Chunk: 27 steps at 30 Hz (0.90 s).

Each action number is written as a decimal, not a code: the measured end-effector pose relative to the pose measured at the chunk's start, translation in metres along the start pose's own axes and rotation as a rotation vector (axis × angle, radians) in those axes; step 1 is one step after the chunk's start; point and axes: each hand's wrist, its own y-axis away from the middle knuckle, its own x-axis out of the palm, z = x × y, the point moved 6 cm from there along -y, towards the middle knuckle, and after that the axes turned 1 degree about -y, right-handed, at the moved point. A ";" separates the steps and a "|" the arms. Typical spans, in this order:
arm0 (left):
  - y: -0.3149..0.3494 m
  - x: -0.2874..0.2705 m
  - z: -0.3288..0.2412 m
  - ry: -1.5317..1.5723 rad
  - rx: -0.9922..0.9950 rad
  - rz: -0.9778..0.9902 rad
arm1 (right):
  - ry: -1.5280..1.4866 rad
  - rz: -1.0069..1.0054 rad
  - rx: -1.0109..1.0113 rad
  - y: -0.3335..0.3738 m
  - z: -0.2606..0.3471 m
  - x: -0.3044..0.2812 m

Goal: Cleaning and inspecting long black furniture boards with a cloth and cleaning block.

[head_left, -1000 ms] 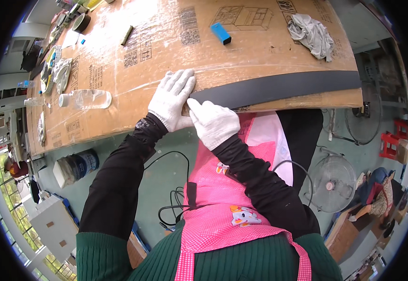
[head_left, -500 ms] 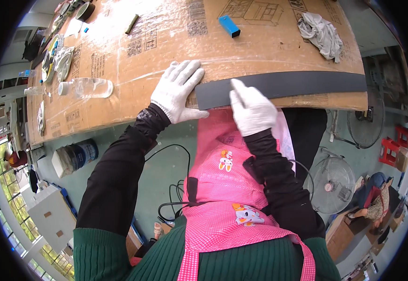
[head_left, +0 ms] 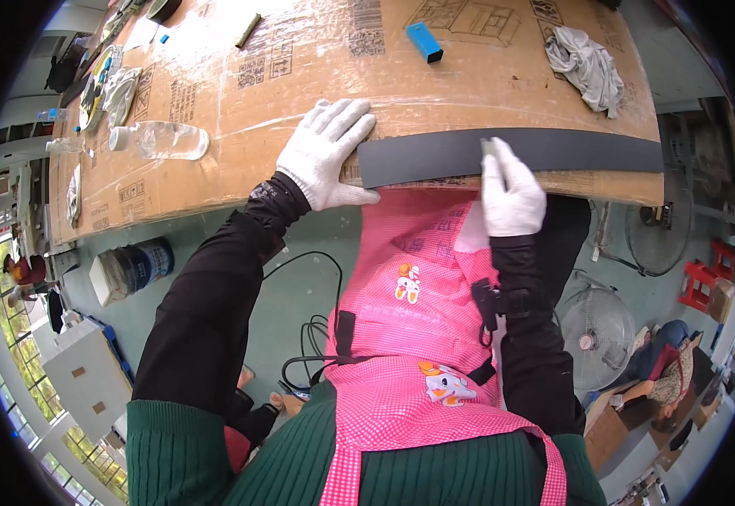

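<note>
We rest our left hand (head_left: 323,158) open, the dark strip (head_left: 426,156) beginning just right of its fingers and running beneath our right hand's (head_left: 513,194) fingertips; whether those grip anything, we cannot tell.

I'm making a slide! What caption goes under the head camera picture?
A dark strip on cardboard, with a gloved left hand spread by its left end and a gloved right hand near its middle.

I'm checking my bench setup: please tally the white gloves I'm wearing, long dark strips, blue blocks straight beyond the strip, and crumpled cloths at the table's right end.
White gloves: 2
Dark strips: 1
Blue blocks: 1
Crumpled cloths: 1
Total: 5
</note>
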 end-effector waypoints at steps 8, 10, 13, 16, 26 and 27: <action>-0.002 0.004 -0.001 0.016 0.004 0.012 | 0.037 0.158 -0.211 0.028 0.043 0.031; 0.000 -0.001 -0.002 0.026 0.001 0.021 | -0.017 0.082 -0.050 -0.011 -0.004 -0.010; 0.002 0.005 0.001 0.015 0.003 0.040 | -0.050 -0.094 0.165 -0.029 -0.045 -0.052; 0.001 -0.001 -0.003 0.060 0.038 0.010 | 0.147 0.003 -0.077 0.015 0.006 0.001; -0.004 -0.003 -0.010 0.012 0.076 0.037 | 0.384 -0.223 0.047 -0.067 -0.075 -0.115; -0.009 0.002 -0.011 0.027 0.081 0.041 | 0.458 -0.301 0.162 -0.090 -0.116 -0.155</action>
